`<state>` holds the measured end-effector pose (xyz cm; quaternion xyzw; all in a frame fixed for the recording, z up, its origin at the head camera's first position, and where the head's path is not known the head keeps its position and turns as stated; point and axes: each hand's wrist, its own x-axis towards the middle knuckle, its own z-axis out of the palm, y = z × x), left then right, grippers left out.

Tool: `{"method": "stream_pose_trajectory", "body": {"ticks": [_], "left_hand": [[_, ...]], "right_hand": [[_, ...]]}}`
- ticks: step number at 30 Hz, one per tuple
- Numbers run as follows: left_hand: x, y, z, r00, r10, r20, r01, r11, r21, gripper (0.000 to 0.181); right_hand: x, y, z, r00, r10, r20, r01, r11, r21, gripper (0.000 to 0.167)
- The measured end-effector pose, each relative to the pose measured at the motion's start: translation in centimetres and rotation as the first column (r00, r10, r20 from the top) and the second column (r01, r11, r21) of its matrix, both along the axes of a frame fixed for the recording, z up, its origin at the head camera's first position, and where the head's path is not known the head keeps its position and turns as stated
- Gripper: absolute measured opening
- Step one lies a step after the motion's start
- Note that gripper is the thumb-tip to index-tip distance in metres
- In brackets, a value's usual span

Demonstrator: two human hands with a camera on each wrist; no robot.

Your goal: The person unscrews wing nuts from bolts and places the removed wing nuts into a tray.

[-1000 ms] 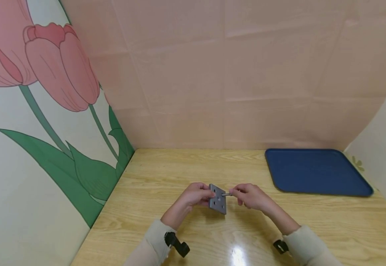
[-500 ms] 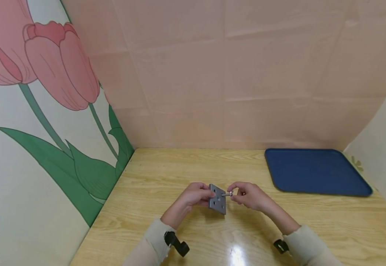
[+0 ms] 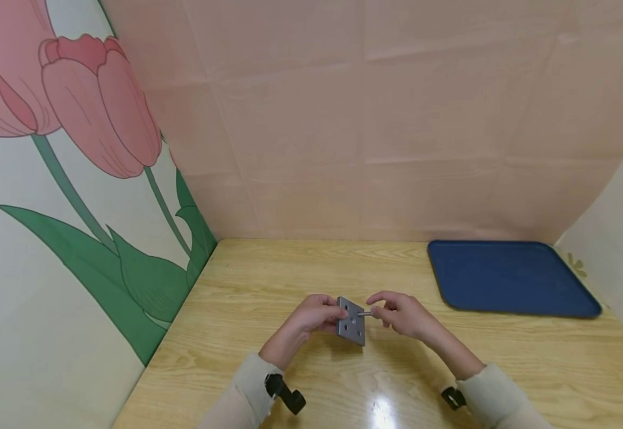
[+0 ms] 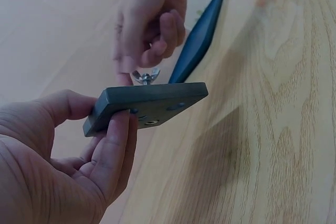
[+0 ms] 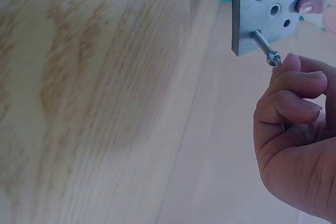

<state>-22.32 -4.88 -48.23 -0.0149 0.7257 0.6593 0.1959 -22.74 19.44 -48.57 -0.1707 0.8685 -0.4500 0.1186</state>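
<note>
My left hand (image 3: 319, 313) grips the edge of a grey metal plate (image 3: 351, 330) above the table, thumb on one face and fingers on the other. Several holes run through the plate. From one of them a threaded bolt (image 5: 264, 42) sticks out toward my right hand (image 3: 405, 316). A silvery wing nut (image 4: 146, 77) sits on the bolt; its outer end shows beside my fingertips in the right wrist view. My right thumb lies against the bolt's outer end, the index finger is raised apart from it, and the other fingers are bent.
A dark blue tray (image 3: 515, 277) lies at the back right of the wooden table (image 3: 268, 268). Pinkish sheeting (image 3: 301, 119) rises behind the table, and a tulip-painted panel (image 3: 22, 250) stands on the left.
My right thumb and index finger first closed on the bolt's end, then parted and bared the wing nut; now the thumb covers it again. My left hand and the plate stayed put.
</note>
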Motion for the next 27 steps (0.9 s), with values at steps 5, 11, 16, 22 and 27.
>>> {"method": "stream_pose_trajectory", "body": {"ticks": [5, 11, 16, 22, 27], "left_hand": [[0.0, 0.04, 0.08, 1.0, 0.003, 0.011, -0.003, 1.0, -0.013, 0.019], [-0.1, 0.01, -0.04, 1.0, 0.004, 0.011, -0.004, 1.0, -0.019, 0.02], [-0.05, -0.05, -0.01, 1.0, 0.0, 0.006, 0.001, 1.0, -0.022, 0.021], [0.01, -0.09, 0.07, 1.0, -0.002, 0.004, 0.002, 1.0, -0.029, 0.022], [0.06, -0.07, 0.12, 1.0, 0.0, 0.012, 0.0, 1.0, -0.026, 0.023]], "right_hand": [[0.09, -0.22, 0.43, 0.991, -0.088, 0.101, 0.09, 0.996, -0.017, 0.041], [0.25, -0.14, 0.37, 0.977, -0.104, 0.185, 0.11, 0.994, -0.023, 0.049], [0.3, -0.15, 0.19, 0.973, -0.078, 0.217, 0.084, 0.996, -0.016, 0.049], [0.27, -0.23, 0.11, 0.973, -0.068, 0.222, 0.072, 0.997, -0.01, 0.051], [0.18, -0.25, -0.08, 0.972, -0.062, 0.226, 0.067, 0.998, -0.015, 0.051]]}}
